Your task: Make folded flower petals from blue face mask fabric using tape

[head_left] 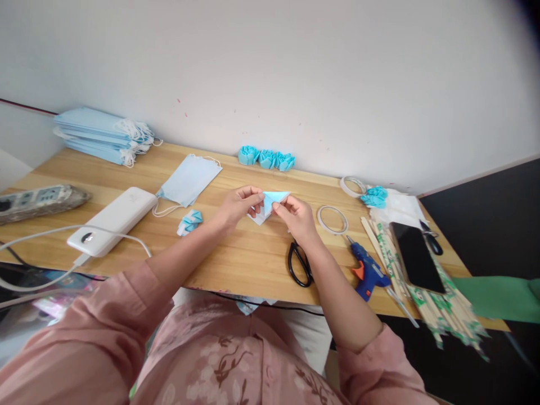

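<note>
A wooden worktop [253, 264] runs along a plain white wall. Above its middle, the left hand [237, 207] and the right hand [295, 216] meet on a small folded piece [270, 203] of blue and white mask material, each pinching one side between thumb and fingers, so the piece hangs just clear of the wood. Its top edge looks like a fresh fold with a point toward the right. To fold it well, the person would likely keep both pinches close to the crease, line the edges up, and press along the fold so it lies flat. A finished fold [189, 221] lies left of the hands, near a flat mask [189, 180] and a power bank [113, 220]. A mask stack [99, 135] sits at the far left. Three blue rosettes [266, 158] rest against the wall. Right of the hands lie scissors [298, 264], a tape ring [332, 219], a glue gun [368, 271], sticks [439, 306] and a phone [415, 256].
</note>
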`<state>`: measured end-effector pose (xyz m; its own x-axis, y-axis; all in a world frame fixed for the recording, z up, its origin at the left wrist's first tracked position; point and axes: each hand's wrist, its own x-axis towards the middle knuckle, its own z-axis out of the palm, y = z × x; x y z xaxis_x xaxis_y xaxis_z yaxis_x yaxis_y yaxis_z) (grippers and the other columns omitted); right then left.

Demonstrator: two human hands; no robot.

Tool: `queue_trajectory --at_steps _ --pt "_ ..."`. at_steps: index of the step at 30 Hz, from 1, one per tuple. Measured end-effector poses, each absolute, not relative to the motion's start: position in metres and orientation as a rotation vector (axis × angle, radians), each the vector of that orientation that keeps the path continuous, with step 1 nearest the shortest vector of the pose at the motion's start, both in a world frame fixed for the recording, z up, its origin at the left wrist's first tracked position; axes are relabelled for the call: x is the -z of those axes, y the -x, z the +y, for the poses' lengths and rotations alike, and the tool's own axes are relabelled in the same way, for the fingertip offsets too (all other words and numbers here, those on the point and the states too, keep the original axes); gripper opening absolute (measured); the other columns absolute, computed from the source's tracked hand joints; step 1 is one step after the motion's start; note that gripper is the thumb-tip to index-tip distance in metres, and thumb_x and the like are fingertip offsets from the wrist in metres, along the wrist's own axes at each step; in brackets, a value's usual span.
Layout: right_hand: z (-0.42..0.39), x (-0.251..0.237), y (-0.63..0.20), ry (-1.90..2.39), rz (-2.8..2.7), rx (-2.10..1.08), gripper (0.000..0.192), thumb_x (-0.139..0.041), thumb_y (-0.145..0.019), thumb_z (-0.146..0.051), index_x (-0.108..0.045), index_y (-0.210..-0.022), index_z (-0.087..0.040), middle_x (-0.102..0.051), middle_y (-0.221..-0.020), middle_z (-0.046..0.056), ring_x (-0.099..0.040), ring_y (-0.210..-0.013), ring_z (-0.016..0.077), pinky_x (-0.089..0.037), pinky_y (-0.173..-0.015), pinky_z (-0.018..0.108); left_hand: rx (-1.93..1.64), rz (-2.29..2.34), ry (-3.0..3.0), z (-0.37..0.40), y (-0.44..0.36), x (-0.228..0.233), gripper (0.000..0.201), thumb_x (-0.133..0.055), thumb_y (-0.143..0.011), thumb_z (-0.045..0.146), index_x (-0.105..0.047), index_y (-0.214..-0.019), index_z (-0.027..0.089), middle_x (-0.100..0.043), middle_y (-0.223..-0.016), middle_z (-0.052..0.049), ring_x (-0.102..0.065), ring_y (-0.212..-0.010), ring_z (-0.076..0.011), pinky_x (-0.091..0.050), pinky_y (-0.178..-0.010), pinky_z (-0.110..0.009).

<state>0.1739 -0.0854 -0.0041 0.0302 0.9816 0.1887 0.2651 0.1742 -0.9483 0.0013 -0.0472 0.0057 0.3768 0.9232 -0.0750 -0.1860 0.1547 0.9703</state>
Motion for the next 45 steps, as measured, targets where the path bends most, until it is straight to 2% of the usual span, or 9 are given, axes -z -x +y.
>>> queue_trajectory --at_steps 6,11,30,35,39,45 --pt "-0.0835 0.0088 -0.1741 1.260 -1.401 -0.966 0.019 -0.067 -0.076 -0.038 -0.062 -0.071 -0.020 -0.067 -0.069 0.000 -0.062 -0.067 0.0157 -0.051 -0.069 0.030 -0.934 0.857 -1.118 -0.0475 -0.0010 -0.0059 0.018 -0.065 -0.077 0.029 -0.059 -0.068 0.015 -0.059 -0.060 -0.001 -0.054 -0.055 -0.0094 -0.043 -0.054 -0.021" --pt "-0.0832 0.0112 -0.1748 1.233 -1.403 -0.988 0.017 -0.068 -0.077 -0.037 -0.066 -0.075 -0.020 -0.069 -0.072 0.000 -0.065 -0.070 0.0166 -0.052 -0.072 0.031 -0.938 0.867 -1.137 -0.0481 -0.0007 -0.0063 0.016 -0.065 -0.076 0.030 -0.060 -0.071 0.015 -0.059 -0.059 0.000 -0.053 -0.054 -0.0092 -0.043 -0.055 -0.021" --pt "-0.0833 0.0111 -0.1762 1.234 -1.446 -0.967 0.019 -0.066 -0.078 -0.038 -0.065 -0.074 -0.020 -0.069 -0.073 0.001 -0.064 -0.071 0.0168 -0.051 -0.071 0.031 -0.964 0.824 -1.109 -0.0458 -0.0016 -0.0004 0.024 -0.070 -0.075 0.037 -0.061 -0.070 0.015 -0.059 -0.060 0.000 -0.054 -0.054 -0.0090 -0.043 -0.055 -0.022" --pt "-0.0841 0.0114 -0.1769 1.236 -1.452 -0.915 0.018 -0.066 -0.080 -0.035 -0.064 -0.071 -0.019 -0.069 -0.071 0.001 -0.062 -0.067 0.0154 -0.048 -0.067 0.029 -0.927 0.820 -1.108 -0.0488 -0.0019 -0.0030 0.033 -0.069 -0.077 0.045 -0.059 -0.068 0.015 -0.060 -0.062 0.000 -0.055 -0.055 -0.0093 -0.043 -0.054 -0.021" --pt "-0.0845 0.0110 -0.1759 1.230 -1.460 -0.937 0.019 -0.065 -0.080 -0.039 -0.066 -0.075 -0.020 -0.070 -0.074 0.001 -0.064 -0.070 0.0165 -0.051 -0.070 0.030 -0.894 0.814 -1.154 -0.0505 -0.0036 -0.0026 0.037 -0.077 -0.070 0.049 -0.061 -0.073 0.015 -0.060 -0.059 0.001 -0.055 -0.053 -0.0095 -0.046 -0.055 -0.022" --pt "-0.0843 0.0064 -0.1761 1.234 -1.456 -0.963 0.027 -0.067 -0.080 -0.047 -0.064 -0.074 -0.021 -0.069 -0.073 0.001 -0.065 -0.072 0.0174 -0.052 -0.073 0.032 -0.928 0.831 -1.163 -0.0498 -0.0045 -0.0009 0.039 -0.082 -0.062 0.046 -0.058 -0.065 0.015 -0.058 -0.055 0.003 -0.051 -0.050 -0.0074 -0.044 -0.054 -0.021"
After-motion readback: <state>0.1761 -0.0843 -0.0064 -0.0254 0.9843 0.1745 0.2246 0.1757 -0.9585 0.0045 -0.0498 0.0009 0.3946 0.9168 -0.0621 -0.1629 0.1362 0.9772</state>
